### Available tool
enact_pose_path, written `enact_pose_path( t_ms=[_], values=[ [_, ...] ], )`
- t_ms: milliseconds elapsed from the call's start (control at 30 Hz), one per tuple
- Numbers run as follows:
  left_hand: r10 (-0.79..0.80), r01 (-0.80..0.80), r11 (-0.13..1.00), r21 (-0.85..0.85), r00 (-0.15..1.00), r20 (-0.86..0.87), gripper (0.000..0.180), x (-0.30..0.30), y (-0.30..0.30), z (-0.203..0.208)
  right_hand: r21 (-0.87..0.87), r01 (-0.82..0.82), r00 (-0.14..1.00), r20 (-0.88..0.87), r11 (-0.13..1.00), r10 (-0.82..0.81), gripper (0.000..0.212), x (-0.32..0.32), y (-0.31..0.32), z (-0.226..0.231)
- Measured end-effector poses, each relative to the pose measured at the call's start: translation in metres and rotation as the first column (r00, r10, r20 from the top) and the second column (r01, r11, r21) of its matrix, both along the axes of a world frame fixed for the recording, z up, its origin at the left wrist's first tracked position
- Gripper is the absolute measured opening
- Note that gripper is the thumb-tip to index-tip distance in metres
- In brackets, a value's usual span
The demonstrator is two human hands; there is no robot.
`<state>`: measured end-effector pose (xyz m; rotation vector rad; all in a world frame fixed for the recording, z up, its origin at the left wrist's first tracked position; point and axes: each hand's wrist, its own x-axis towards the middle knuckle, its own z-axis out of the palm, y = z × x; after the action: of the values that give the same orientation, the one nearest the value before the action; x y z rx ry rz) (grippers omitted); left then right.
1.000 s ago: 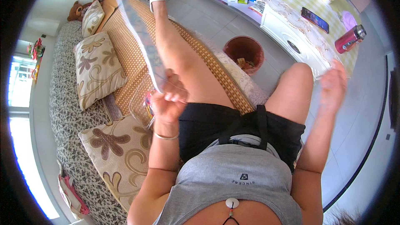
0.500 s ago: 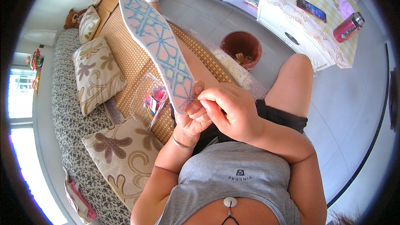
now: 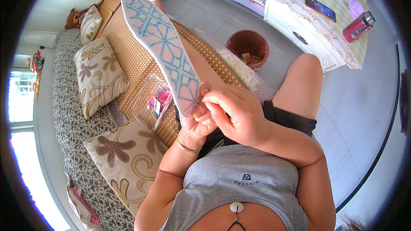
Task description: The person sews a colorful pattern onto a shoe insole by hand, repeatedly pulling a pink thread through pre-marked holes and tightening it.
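A long insole (image 3: 165,51) with a white rim, cross-stitched in pink, blue and pale yellow, slants up and away from my lap. Its near end rests in my left hand (image 3: 193,126), whose fingers curl round the edge from below; a bangle circles that wrist. Thumb and forefinger of my right hand (image 3: 242,113) are pinched together close to the insole's right edge. Between them and the stitched face runs a thin, pale, straight line, which looks like a sewing needle (image 3: 199,102); any thread is too fine to make out surely.
Left of the insole, a clear plastic box (image 3: 153,102) of colourful thread lies on the woven seat mat (image 3: 128,55), beside patterned cushions (image 3: 102,75). A reddish bin (image 3: 248,49) stands on the floor. Across from it, a cloth-covered cabinet (image 3: 295,21) bears a phone (image 3: 320,8) and a flask (image 3: 358,27).
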<state>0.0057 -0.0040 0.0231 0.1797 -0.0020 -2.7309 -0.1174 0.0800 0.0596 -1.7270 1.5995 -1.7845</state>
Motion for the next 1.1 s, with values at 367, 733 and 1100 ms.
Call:
enact_pose_path(
  t_ms=[367,733,1100],
  values=[
    [-0.041,0.041,0.999,-0.007,0.999,-0.011,0.032,-0.003,0.001,0.001,0.008,-0.009,0.999,0.049,1.000,0.009,0.013,-0.001,0.002,-0.002],
    [0.075,-0.007,0.906,-0.423,0.987,0.145,0.015,0.000,-0.001,0.009,0.065,-0.337,0.715,0.666,0.939,0.210,0.008,-0.004,0.008,-0.004],
    [0.421,-0.087,0.699,-0.710,0.853,0.309,0.016,0.002,0.009,0.026,0.060,-0.361,0.570,0.804,0.931,0.169,0.011,-0.017,0.006,-0.029]
  ],
)
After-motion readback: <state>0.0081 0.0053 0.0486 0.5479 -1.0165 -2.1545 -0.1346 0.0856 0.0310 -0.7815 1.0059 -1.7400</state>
